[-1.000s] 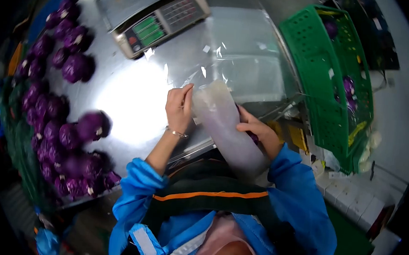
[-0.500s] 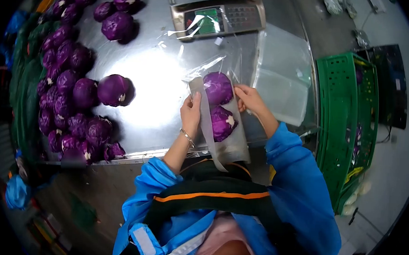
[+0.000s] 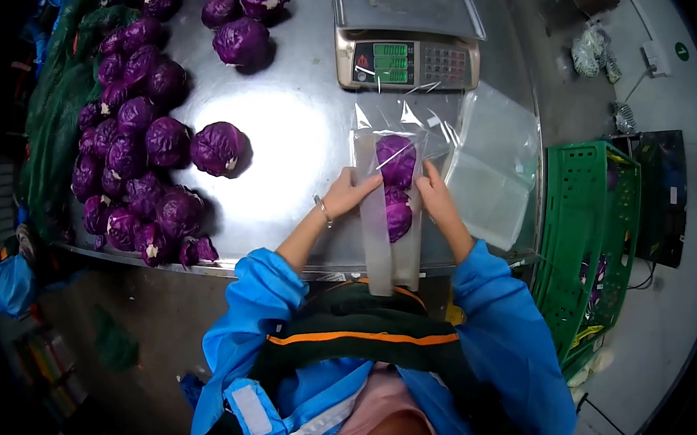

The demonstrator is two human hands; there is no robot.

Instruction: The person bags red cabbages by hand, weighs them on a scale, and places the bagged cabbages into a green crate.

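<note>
Two purple cabbages, an upper one (image 3: 397,161) and a lower one (image 3: 397,221), lie one behind the other on clear plastic film (image 3: 380,260) at the table's front edge. Folds of the film lie partly over both heads, and it hangs a little past the edge. My left hand (image 3: 352,193), with a bracelet at its wrist, grips the film's left side between thumb and fingers. On the other side, my right hand (image 3: 439,198) pinches the right side close to the cabbages. Some fingertips are hidden behind the film.
A digital scale (image 3: 408,60) stands beyond the film on the metal table (image 3: 284,213). Many loose purple cabbages (image 3: 131,154) crowd the left, beside green netting (image 3: 55,132). Flat clear plastic sheets (image 3: 494,163) lie at right, near a green crate (image 3: 562,224).
Both sides of the film have been drawn inward, covering more of the cabbages. My left hand has moved right, closer to them. The head view has shifted, showing more of the scale.
</note>
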